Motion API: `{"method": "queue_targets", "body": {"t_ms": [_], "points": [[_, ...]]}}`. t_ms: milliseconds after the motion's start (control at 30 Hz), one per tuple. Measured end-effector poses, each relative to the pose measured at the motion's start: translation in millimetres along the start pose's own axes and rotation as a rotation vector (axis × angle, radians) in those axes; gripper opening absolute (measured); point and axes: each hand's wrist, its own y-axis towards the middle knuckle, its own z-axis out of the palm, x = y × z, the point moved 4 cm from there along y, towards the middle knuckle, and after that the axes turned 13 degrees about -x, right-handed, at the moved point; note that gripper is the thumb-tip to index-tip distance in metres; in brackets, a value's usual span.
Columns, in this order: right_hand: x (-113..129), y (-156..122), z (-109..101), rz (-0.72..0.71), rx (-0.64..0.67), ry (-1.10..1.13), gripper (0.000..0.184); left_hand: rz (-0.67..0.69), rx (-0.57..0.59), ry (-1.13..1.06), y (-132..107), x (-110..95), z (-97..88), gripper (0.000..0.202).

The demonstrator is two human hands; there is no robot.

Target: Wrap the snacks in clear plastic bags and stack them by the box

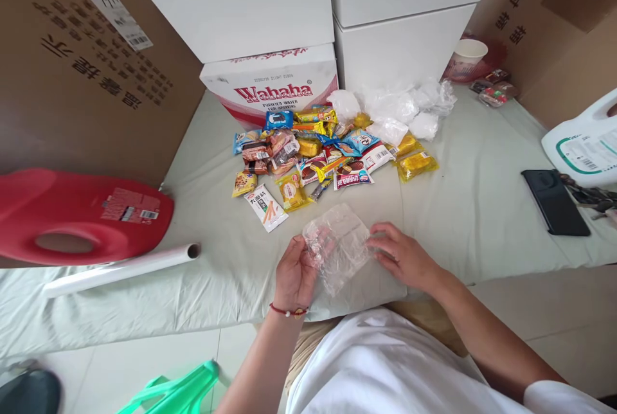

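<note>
My left hand (296, 272) grips the left side of a clear, crinkled plastic bag (344, 247), its thumb at the near side and its fingers showing through the film. At the bag's right edge, my right hand (398, 253) has bent fingers closed loosely on the film. Nothing can be made out inside the bag apart from the fingers behind it. Just beyond lie a white snack packet (266, 208) and a yellow snack packet (292, 192), in front of a heap of small wrapped snacks (313, 166).
Crumpled clear bags (405, 105) lie behind the snacks, by a Wahaba carton (274, 86). A red jug (130, 215) and white roll (125, 269) are left. At right are a phone (554, 202), keys (585, 192), white jug (585, 144) and paper cup (467, 57).
</note>
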Motion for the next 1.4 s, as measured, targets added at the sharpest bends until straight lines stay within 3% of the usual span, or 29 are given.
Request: {"method": "queue_targets", "body": {"t_ms": [67, 167, 267, 367, 467, 667, 800, 867, 933, 1000, 1067, 1133, 1200, 1300, 1400], "points": [[2, 7, 3, 0.021, 0.068, 0.081, 0.025, 0.108, 0.020, 0.046, -7, -3, -1.5, 0.022], [0, 15, 3, 0.348, 0.045, 0.395, 0.019, 0.446, 0.057, 0.187, -28, -10, -4.8, 0.019], [6, 16, 9, 0.703, 0.036, 0.793, 0.042, 0.801, 0.216, 0.452, -54, -10, -1.7, 0.006], [18, 19, 15, 0.815, 0.007, 0.992, 0.059, 1.042, 0.440, 0.707, -73, 0, 5.4, 0.014], [23, 23, 18, 0.819, -0.080, 0.998, 0.054, 1.134, 0.562, 0.814, -77, 9, 8.8, 0.018], [12, 25, 20, 0.856, -0.188, 0.959, 0.048, 1.188, 0.598, 0.866, -79, 14, 7.2, 0.021], [4, 24, 27, 0.973, -0.169, 0.971, 0.059, 1.311, 0.681, 0.925, -86, 16, 6.1, 0.024], [4, 24, 29, 0.946, -0.136, 0.943, 0.060, 1.344, 0.726, 0.965, -89, 20, 4.8, 0.025], [8, 24, 26, 0.801, -0.170, 0.867, 0.050, 1.326, 0.762, 0.978, -92, 23, 3.5, 0.022], [18, 23, 18, 0.589, -0.253, 0.729, 0.036, 1.217, 0.730, 0.950, -92, 22, 3.7, 0.016], [33, 19, 8, 0.358, -0.342, 0.545, 0.020, 1.043, 0.596, 0.885, -89, 16, 6.7, 0.008], [51, 15, -2, 0.128, -0.408, 0.368, 0.006, 0.855, 0.427, 0.770, -82, 9, 13.9, 0.014], [67, 11, -9, -0.068, -0.441, 0.242, 0.013, 0.656, 0.307, 0.609, -74, 4, 26.2, 0.018], [82, 8, -14, -0.249, -0.425, 0.108, 0.026, 0.348, 0.260, 0.432, -63, 6, 49.4, 0.027], [85, 5, -14, -0.350, -0.366, -0.006, 0.029, 0.286, 0.197, 0.456, -55, 10, 61.4, 0.040]]}}
